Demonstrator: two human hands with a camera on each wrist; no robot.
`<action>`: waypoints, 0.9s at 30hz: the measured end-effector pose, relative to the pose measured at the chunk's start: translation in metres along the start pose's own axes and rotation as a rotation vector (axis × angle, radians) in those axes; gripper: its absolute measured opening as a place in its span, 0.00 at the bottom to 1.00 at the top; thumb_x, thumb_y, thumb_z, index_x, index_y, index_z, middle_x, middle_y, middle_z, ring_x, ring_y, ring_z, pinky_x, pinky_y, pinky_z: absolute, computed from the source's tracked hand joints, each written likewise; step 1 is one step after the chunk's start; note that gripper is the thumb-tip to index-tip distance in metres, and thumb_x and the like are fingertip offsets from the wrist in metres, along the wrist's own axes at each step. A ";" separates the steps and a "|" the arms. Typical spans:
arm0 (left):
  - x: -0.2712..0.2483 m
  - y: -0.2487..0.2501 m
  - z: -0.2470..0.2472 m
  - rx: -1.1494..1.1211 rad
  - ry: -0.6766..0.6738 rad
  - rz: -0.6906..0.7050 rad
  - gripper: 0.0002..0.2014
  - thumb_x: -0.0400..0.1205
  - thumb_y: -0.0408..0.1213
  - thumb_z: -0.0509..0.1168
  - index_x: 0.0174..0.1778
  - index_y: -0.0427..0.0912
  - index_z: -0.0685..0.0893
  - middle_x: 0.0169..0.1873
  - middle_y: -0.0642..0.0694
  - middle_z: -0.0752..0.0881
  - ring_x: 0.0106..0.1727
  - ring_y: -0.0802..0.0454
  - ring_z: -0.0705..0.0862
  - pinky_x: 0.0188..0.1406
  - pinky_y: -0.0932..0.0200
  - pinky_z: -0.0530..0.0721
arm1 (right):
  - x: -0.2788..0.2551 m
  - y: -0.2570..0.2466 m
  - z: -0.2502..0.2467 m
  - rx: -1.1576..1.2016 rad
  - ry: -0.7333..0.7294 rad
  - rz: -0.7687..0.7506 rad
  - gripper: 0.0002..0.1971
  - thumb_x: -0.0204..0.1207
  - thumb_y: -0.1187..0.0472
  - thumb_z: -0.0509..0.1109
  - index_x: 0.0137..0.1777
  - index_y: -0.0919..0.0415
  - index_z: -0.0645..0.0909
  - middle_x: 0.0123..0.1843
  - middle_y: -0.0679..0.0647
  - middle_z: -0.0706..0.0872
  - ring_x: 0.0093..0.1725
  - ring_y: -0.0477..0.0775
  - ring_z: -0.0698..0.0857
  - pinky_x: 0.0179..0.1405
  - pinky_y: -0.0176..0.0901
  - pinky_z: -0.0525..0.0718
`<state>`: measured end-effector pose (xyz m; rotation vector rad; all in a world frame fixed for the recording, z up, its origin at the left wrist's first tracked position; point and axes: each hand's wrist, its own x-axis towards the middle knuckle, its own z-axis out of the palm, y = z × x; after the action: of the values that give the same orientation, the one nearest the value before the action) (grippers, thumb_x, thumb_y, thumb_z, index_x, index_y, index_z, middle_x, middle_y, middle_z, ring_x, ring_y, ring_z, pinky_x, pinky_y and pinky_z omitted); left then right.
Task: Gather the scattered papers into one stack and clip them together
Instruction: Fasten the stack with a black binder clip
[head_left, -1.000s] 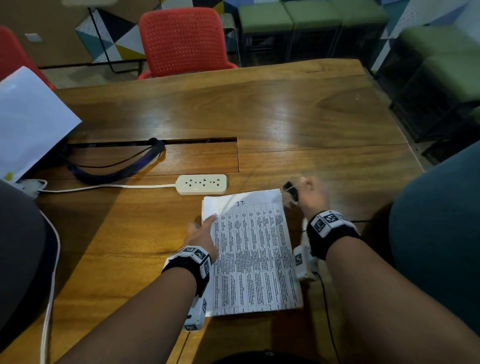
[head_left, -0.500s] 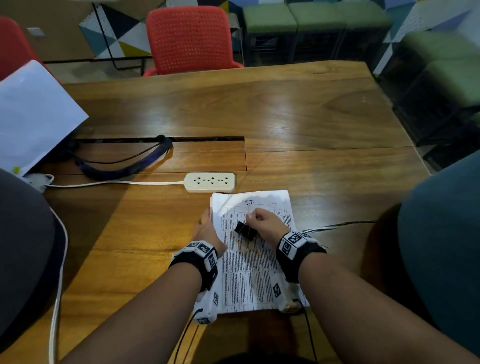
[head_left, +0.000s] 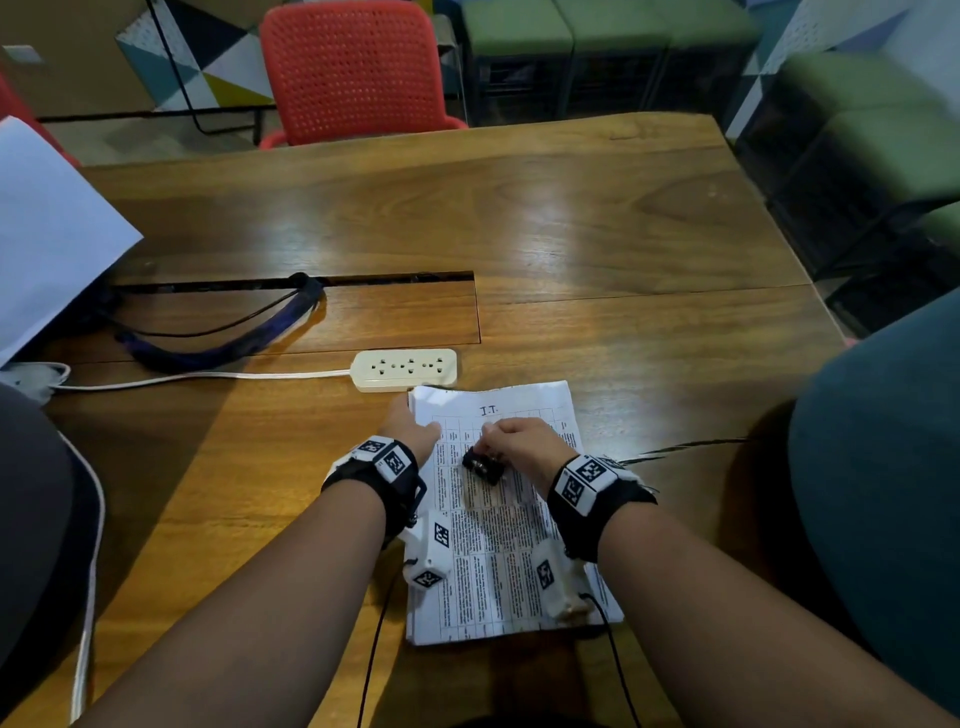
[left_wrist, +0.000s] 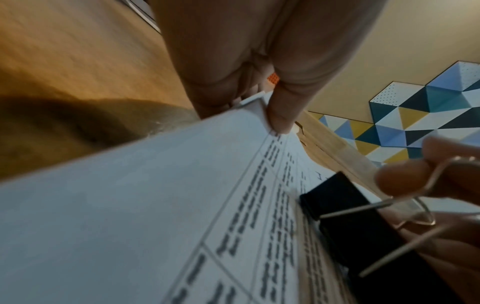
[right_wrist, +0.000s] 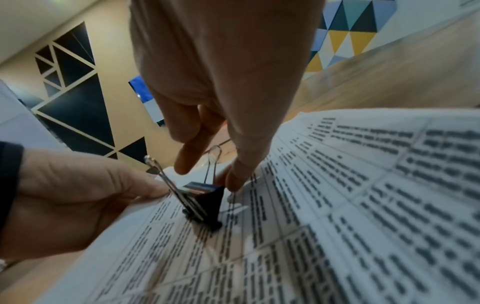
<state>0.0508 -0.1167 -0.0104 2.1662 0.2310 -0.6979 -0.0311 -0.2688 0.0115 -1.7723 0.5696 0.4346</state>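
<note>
Head view: the paper stack (head_left: 511, 525), white sheets printed with a ruled table and headed "I.T.", lay at lower centre on the wooden table (head_left: 597, 249). The left hand (head_left: 410, 428) pinched its upper-left corner.

Left wrist view: thumb over, fingers under that corner.

Right wrist view: the right hand (right_wrist: 221, 86) gripped the black binder clip (right_wrist: 205, 202) by its wire handles, on the sheet.

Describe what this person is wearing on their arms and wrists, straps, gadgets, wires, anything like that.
Both forearms are bare, no sleeves in view. Each wrist carries a black strap topped with white blocks printed with black square markers; the right strap matches. Under each wrist hangs a white camera unit bearing the same markers, with a thin black cable trailing back along the arm. The other unit has its own cable.
</note>
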 end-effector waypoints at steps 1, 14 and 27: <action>0.002 -0.001 0.001 -0.011 0.000 0.016 0.29 0.80 0.37 0.68 0.76 0.45 0.66 0.69 0.41 0.80 0.67 0.38 0.80 0.66 0.40 0.79 | 0.001 -0.002 -0.002 -0.050 0.011 -0.008 0.16 0.79 0.50 0.65 0.37 0.54 0.90 0.40 0.52 0.88 0.42 0.54 0.84 0.56 0.53 0.85; 0.009 -0.007 0.001 0.003 0.004 0.187 0.34 0.81 0.31 0.66 0.80 0.56 0.63 0.77 0.45 0.71 0.73 0.42 0.75 0.69 0.48 0.77 | 0.000 -0.027 -0.014 -0.502 -0.054 0.029 0.15 0.75 0.51 0.70 0.60 0.56 0.82 0.57 0.53 0.83 0.57 0.52 0.83 0.53 0.42 0.81; 0.017 -0.008 0.003 -0.091 0.038 0.097 0.28 0.77 0.33 0.69 0.71 0.59 0.71 0.61 0.44 0.83 0.53 0.42 0.86 0.53 0.47 0.87 | 0.002 -0.040 -0.023 -0.355 -0.146 0.058 0.12 0.80 0.58 0.64 0.56 0.55 0.89 0.54 0.50 0.88 0.50 0.47 0.82 0.50 0.39 0.78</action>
<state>0.0605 -0.1152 -0.0273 2.0906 0.1727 -0.5807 -0.0061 -0.2824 0.0473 -2.0430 0.4613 0.7359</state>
